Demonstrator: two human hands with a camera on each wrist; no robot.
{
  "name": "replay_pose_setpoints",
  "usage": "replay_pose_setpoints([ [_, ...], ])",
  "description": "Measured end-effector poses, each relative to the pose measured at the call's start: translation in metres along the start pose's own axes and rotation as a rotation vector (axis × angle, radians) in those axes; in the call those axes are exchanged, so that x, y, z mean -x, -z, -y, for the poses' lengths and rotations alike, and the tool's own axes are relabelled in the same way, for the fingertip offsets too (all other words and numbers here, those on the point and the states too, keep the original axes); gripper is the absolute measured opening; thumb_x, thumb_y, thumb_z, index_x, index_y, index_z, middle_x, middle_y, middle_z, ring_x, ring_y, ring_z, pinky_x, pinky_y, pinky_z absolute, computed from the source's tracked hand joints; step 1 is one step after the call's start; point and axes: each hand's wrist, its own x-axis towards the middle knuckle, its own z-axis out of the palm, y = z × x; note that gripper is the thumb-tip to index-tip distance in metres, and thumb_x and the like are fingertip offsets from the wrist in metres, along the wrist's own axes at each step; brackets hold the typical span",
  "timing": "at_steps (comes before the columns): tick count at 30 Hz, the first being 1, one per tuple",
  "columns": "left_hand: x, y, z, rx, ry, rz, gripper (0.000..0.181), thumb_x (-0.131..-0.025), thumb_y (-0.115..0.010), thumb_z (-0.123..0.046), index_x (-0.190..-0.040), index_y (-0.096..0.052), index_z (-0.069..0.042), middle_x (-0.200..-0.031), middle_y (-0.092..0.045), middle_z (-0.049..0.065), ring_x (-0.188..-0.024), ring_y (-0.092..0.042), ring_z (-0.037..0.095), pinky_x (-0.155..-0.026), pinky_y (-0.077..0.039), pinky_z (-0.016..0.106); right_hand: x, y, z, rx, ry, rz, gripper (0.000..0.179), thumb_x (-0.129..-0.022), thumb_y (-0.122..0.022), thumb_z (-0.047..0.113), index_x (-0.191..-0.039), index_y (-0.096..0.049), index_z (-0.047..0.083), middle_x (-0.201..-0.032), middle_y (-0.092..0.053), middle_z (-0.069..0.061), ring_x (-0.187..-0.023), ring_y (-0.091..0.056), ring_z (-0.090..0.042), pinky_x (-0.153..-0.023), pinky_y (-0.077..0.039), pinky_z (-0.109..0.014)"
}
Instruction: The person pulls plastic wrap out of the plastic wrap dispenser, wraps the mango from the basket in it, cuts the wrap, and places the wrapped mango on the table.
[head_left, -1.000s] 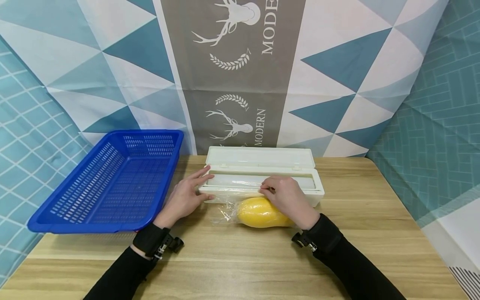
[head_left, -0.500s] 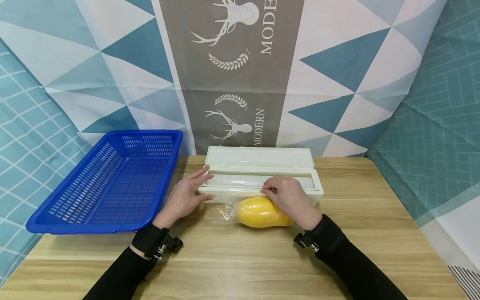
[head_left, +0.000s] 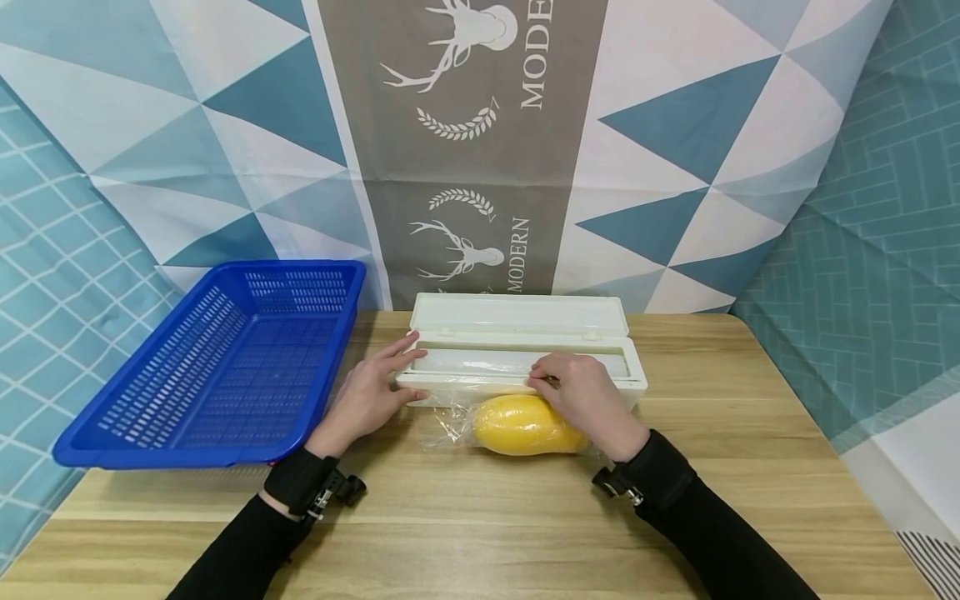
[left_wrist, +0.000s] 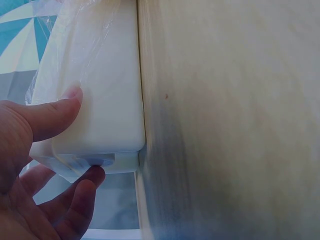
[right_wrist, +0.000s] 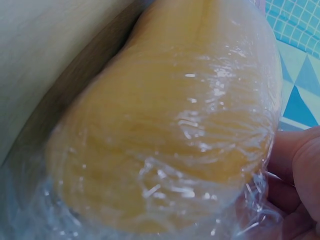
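A white cling film dispenser (head_left: 632,388) lies lengthwise with its lid (head_left: 517,315) raised at the back and a film roll (head_left: 472,361) inside. My left hand (head_left: 371,396) grips its left end, the thumb on the front wall and the other fingers round the end. Against the front rail, my right hand (head_left: 576,393) pinches the slide cutter, which the fingers mostly hide. Right below that hand lies an oblong yellow fruit (head_left: 517,425) wrapped in clear film; loose crinkled film (head_left: 453,425) gathers at its left end. In the right wrist view the wrapped fruit (right_wrist: 165,125) fills the middle.
A blue perforated plastic basket (head_left: 345,367) stands on the left, close to my left forearm. The wooden table (head_left: 480,517) runs back to a patterned cloth backdrop (head_left: 480,233) behind the dispenser.
My right hand has slid slightly to the right along the dispenser's front rail. The left hand, the dispenser and the wrapped fruit keep their places.
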Motion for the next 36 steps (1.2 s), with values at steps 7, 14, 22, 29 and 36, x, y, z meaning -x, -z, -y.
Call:
replay_pose_setpoints([
  [7,0.000,0.000,0.000,-0.006,0.001,0.004,0.060,-0.076,-0.072,-0.038,-0.132,-0.053,-0.025,-0.146,-0.033,-0.011,-0.040,-0.037,0.004,-0.044,-0.033,0.028,0.001,0.002,-0.002,-0.002,0.018,-0.011,0.005,-0.083,-0.067,0.023,-0.083,-0.069,0.018,-0.085,-0.065,0.007,-0.076,-0.058,-0.006,-0.068,-0.046,-0.023],
  [14,-0.001,0.000,0.000,-0.011,-0.003,0.003,0.060,-0.076,-0.072,-0.038,-0.132,-0.053,-0.024,-0.147,-0.032,-0.011,-0.040,-0.035,0.004,-0.044,-0.032,0.028,0.003,0.003,-0.005,0.014,0.017,-0.009,0.006,-0.083,-0.067,0.024,-0.085,-0.070,0.019,-0.087,-0.065,0.005,-0.079,-0.059,-0.007,-0.069,-0.046,-0.024],
  [22,0.000,0.000,0.001,-0.007,-0.001,0.003,0.060,-0.076,-0.072,-0.037,-0.132,-0.053,-0.025,-0.147,-0.032,-0.011,-0.040,-0.035,0.004,-0.044,-0.031,0.028,0.006,0.006,-0.007,0.030,0.001,0.002,0.008,-0.083,-0.067,0.026,-0.085,-0.070,0.019,-0.088,-0.066,0.005,-0.078,-0.059,-0.007,-0.068,-0.046,-0.023],
  [29,0.000,0.000,0.001,-0.006,0.001,0.007,0.061,-0.076,-0.071,-0.037,-0.132,-0.052,-0.025,-0.147,-0.032,-0.011,-0.039,-0.035,0.005,-0.044,-0.031,0.027,0.011,0.010,-0.010,0.036,-0.033,0.002,0.007,-0.083,-0.067,0.027,-0.084,-0.070,0.020,-0.088,-0.065,0.006,-0.079,-0.059,-0.007,-0.068,-0.046,-0.023],
  [36,0.000,0.000,0.000,-0.007,-0.002,0.007,0.060,-0.076,-0.071,-0.037,-0.132,-0.052,-0.024,-0.147,-0.032,-0.011,-0.039,-0.034,0.005,-0.044,-0.030,0.027,0.013,0.012,-0.013,0.044,-0.032,0.009,0.006,-0.083,-0.067,0.026,-0.084,-0.070,0.021,-0.088,-0.064,0.007,-0.079,-0.058,-0.006,-0.068,-0.046,-0.022],
])
